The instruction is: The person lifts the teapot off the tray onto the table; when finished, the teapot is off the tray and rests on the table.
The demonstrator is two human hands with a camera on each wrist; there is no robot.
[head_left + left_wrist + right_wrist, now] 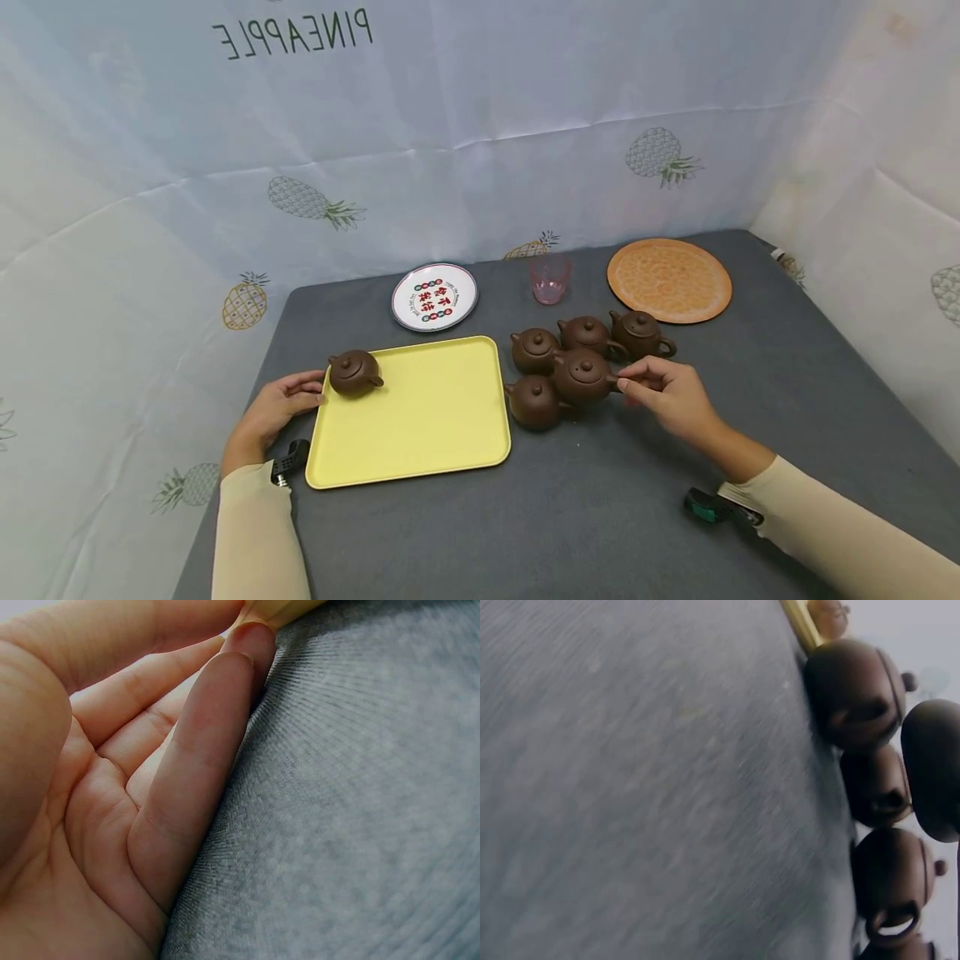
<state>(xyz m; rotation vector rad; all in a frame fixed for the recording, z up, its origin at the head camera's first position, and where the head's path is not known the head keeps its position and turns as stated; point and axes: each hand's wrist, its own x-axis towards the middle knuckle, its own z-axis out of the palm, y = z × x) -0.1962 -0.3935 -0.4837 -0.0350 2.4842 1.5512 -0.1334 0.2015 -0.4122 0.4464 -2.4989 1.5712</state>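
Note:
In the head view my left hand (273, 410) grips the left rim of a yellow tray (412, 425) between thumb and fingertips. The left wrist view shows these fingers (199, 750) meeting at the edge of the tray (289, 609). One brown teapot (354, 372) stands in the tray's far left corner. My right hand (671, 396) pinches the handle of another brown teapot (582, 377). That held teapot (934, 769) hangs raised off the table in the right wrist view, where the hand itself is out of sight.
Several brown teapots cluster right of the tray, among them a front one (535, 403) and a far right one (637, 335). Behind stand a white printed plate (434, 297), a pink clear cup (550, 279) and an orange round mat (669, 281). Patterned cloth (480, 183) closes off the table's back.

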